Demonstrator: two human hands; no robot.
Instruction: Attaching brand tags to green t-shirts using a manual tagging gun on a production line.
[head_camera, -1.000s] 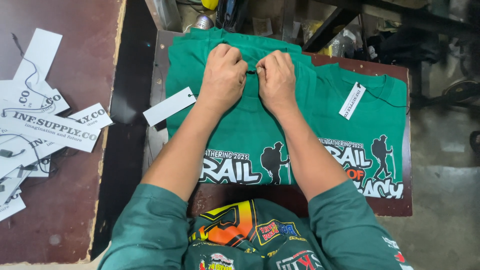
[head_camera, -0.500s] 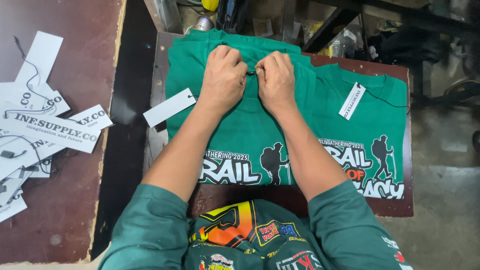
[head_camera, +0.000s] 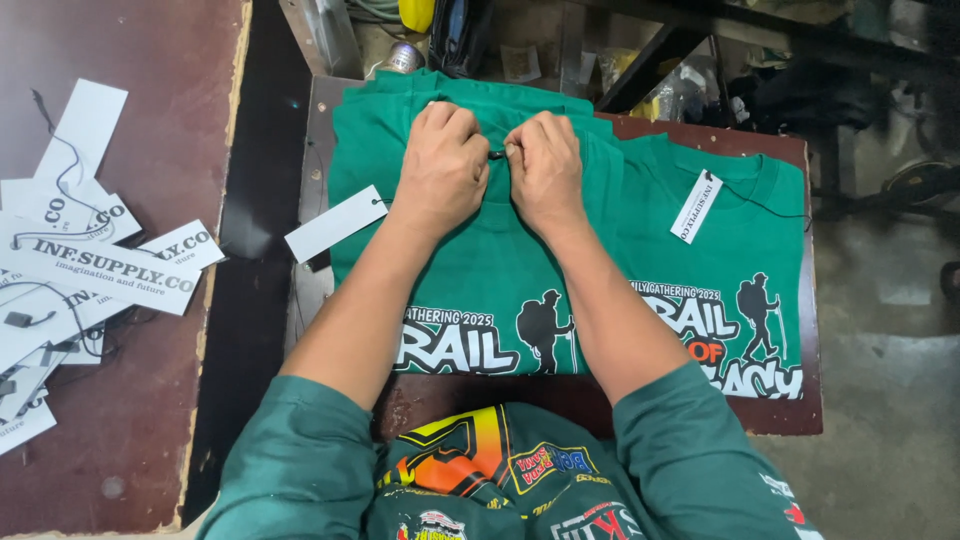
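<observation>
Both forearms reach forward, knuckles up. Left hand and right hand are curled narrow, pinching a small black fastener between them at the collar of the top green shirt, which lies on a small table. White tag overhangs the shirt's left edge; dark gap beside it.

Two hands meet, knuckles up, in the upper centre of the frame.
The left hand and right hand curl their fingers inward, fingertips pinched almost together, while both bare forearms angle down to green sleeves at the bottom edge.
</observation>
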